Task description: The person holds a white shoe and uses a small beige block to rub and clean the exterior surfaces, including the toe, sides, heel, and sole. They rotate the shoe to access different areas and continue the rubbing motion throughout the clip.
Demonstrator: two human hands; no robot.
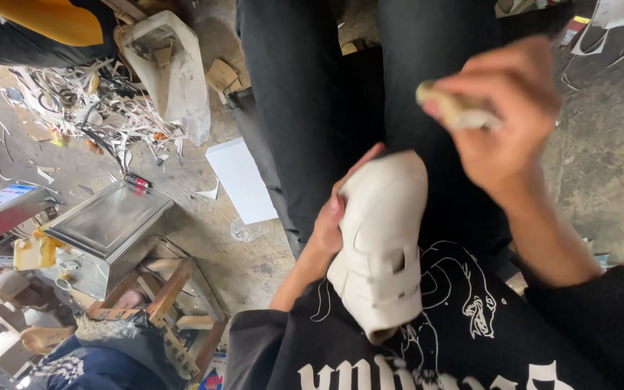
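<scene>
The left hand [330,217] is gripping a cream strapped shoe [380,242] at its side, over the lap — light, fairly stiff, probably; the right hand [503,119] is pinching a tan block [451,107] above it.

Dusty workshop floor, littered all over.
Grey concrete floor [608,180]; white scraps [110,108] upper left, metal box [110,220] and wooden stool [171,289] lower left.

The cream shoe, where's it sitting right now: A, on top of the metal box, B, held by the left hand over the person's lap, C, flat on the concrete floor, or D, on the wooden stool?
B: the left hand grips the cream shoe from behind, over the black trousers, while the right hand holds a small tan block above it.
</scene>
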